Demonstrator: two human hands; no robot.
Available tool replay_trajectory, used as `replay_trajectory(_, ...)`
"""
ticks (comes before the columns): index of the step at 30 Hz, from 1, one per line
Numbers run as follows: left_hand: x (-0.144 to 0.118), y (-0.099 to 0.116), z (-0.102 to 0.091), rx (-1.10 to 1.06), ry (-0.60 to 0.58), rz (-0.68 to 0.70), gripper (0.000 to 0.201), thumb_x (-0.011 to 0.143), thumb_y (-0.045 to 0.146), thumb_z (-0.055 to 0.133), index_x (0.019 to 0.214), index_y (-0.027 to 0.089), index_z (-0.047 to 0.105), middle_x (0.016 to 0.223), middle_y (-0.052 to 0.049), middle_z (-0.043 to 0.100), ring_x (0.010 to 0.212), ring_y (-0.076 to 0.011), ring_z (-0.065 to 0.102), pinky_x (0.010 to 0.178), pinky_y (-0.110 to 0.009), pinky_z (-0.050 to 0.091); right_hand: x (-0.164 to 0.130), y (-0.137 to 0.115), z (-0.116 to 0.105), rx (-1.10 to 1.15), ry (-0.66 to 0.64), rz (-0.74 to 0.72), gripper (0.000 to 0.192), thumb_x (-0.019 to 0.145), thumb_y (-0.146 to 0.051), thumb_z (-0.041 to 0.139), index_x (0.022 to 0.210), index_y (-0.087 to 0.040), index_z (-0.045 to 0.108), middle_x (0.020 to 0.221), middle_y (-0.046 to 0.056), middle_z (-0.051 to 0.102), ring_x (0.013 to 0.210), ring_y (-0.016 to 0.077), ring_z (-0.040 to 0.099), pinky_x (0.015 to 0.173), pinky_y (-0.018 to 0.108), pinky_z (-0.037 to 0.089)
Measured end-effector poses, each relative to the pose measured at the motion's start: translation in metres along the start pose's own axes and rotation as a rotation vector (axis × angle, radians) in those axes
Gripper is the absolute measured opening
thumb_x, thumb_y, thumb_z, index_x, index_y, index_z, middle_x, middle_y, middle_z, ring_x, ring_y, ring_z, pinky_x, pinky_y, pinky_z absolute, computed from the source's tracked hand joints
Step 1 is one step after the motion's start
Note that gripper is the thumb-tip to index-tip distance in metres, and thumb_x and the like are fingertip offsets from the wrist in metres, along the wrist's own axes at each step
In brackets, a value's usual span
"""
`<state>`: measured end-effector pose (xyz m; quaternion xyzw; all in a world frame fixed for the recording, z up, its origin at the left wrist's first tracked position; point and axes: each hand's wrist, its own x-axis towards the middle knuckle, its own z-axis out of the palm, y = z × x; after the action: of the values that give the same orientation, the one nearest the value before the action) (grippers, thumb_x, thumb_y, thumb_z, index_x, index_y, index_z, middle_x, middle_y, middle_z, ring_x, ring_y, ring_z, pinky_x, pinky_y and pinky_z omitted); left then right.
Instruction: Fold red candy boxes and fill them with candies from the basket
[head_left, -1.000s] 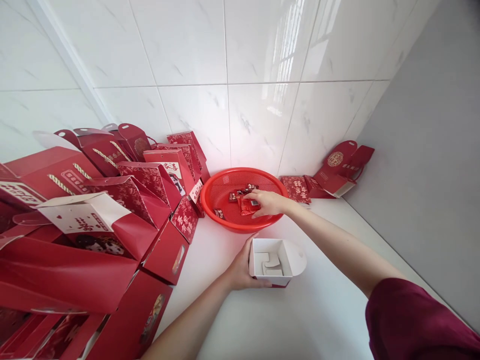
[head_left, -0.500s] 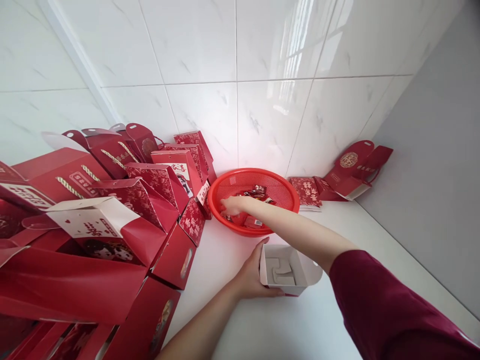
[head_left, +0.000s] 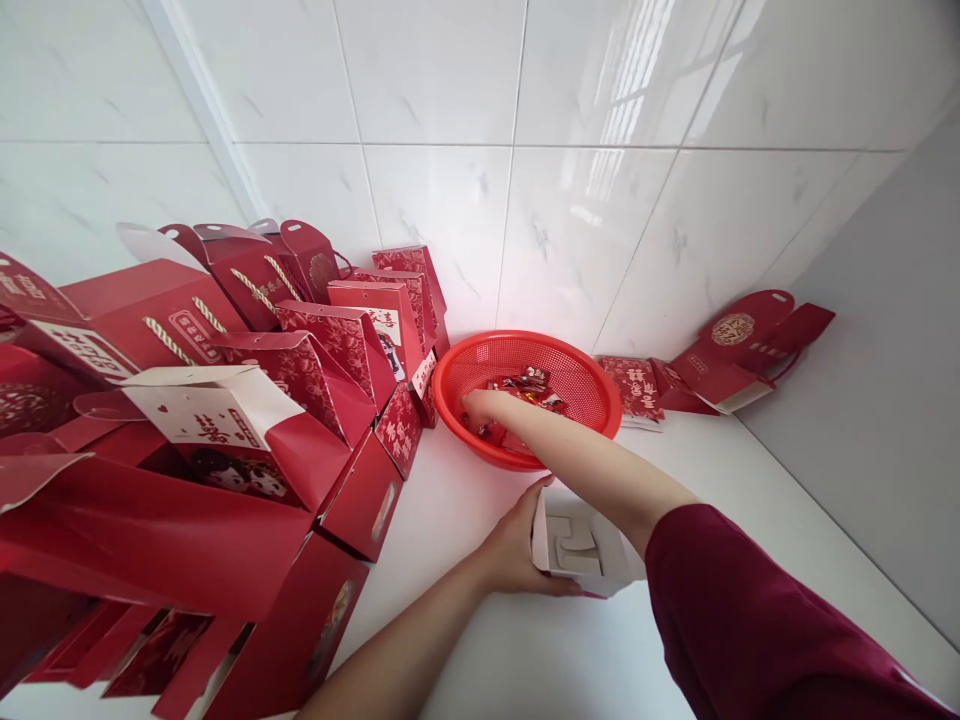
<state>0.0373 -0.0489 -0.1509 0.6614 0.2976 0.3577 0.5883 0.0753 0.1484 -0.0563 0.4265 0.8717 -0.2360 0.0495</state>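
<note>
A red plastic basket stands against the tiled wall and holds several small red candy packets. My right hand reaches into its left side, fingers down among the packets; what it grips is hidden. My left hand holds the left wall of a small open box with a white inside, standing on the white counter just in front of the basket. My right forearm crosses above the box.
A large heap of red gift boxes and bags with rope handles fills the left. Flat red boxes lie in the right corner beside a grey wall. The white counter runs between them.
My right hand moved from the middle of the basket to its left side, where it stays among the packets. The view shifted, so the basket and box sit further right.
</note>
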Motion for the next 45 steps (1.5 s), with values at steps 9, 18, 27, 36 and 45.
replay_trajectory(9,-0.003,-0.001,-0.005,0.027,-0.064,0.017,0.137,0.048,0.028,0.095,0.155,0.03,0.01,0.149,-0.015,0.04,0.134,-0.0348,0.043,0.112,-0.051,0.036,-0.077,0.031,-0.038,0.233,0.329,-0.123,0.013,0.088,-0.023,0.063,0.094,-0.014,0.069,0.094,0.007,0.072,0.088,0.0207,0.067,0.082,0.034,0.053)
replay_trajectory(18,0.004,0.004,-0.002,-0.05,-0.071,0.111,0.122,0.06,0.029,0.088,0.153,0.027,0.01,0.144,-0.016,0.045,0.133,-0.0333,0.046,0.112,-0.051,0.036,-0.196,0.049,0.02,0.939,0.867,-0.209,0.031,0.086,-0.041,0.067,0.106,-0.017,0.071,0.11,0.009,0.073,0.101,0.0232,0.069,0.09,0.037,0.055)
replay_trajectory(27,-0.006,0.015,-0.014,0.065,0.021,0.02,0.118,0.062,0.032,0.088,0.154,0.026,0.013,0.146,-0.016,0.043,0.135,-0.0339,0.044,0.112,-0.053,0.035,-0.248,0.05,0.016,0.845,0.929,-0.117,0.023,0.087,-0.038,0.068,0.104,-0.023,0.071,0.102,0.006,0.073,0.068,0.0152,0.065,0.058,0.028,0.054)
replay_trajectory(36,0.0,0.02,-0.018,0.109,0.047,0.048,0.115,0.061,0.033,0.088,0.152,0.03,0.017,0.148,-0.014,0.042,0.136,-0.0341,0.043,0.111,-0.054,0.037,-0.266,0.038,0.003,0.747,0.722,-0.352,0.007,0.091,-0.027,0.063,0.088,-0.021,0.064,0.104,0.007,0.064,0.097,0.0192,0.061,0.083,0.035,0.052)
replay_trajectory(45,-0.001,0.013,-0.022,0.243,0.076,0.084,0.121,0.057,0.035,0.09,0.152,0.028,0.016,0.141,-0.014,0.049,0.126,-0.0348,0.052,0.103,-0.053,0.045,-0.263,0.019,0.016,0.758,0.678,-0.392,0.018,0.081,-0.017,0.072,0.08,-0.021,0.055,0.101,0.004,0.052,0.087,0.0151,0.054,0.068,0.028,0.049)
